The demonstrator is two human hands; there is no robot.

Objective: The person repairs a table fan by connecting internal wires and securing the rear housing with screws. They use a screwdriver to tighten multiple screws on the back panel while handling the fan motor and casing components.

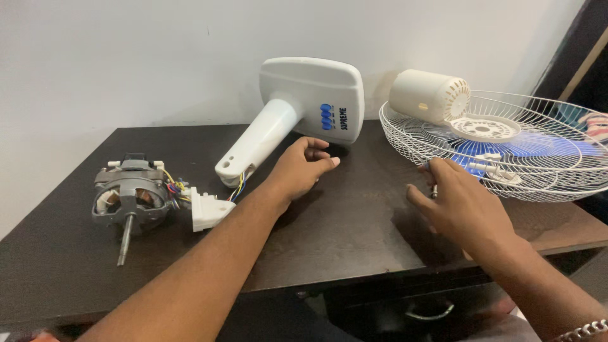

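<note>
My left hand (pixel 303 170) hovers over the dark table (pixel 354 234), fingers curled and holding nothing, just in front of the white fan stand base (pixel 297 104) with blue buttons. My right hand (pixel 457 204) rests on the table beside the white wire fan guard (pixel 506 142) and pinches a small metal part, probably a screw (pixel 433 189), between thumb and fingers. A grey fan motor (pixel 130 196) with a steel shaft and coloured wires lies at the left, joined to a white plastic bracket (pixel 209 211).
Inside the wire guard lie a blue fan blade (pixel 544 147) and a white cylindrical motor cover (pixel 429 95). A white wall stands behind the table. A drawer handle (pixel 429 312) shows below the table's front edge.
</note>
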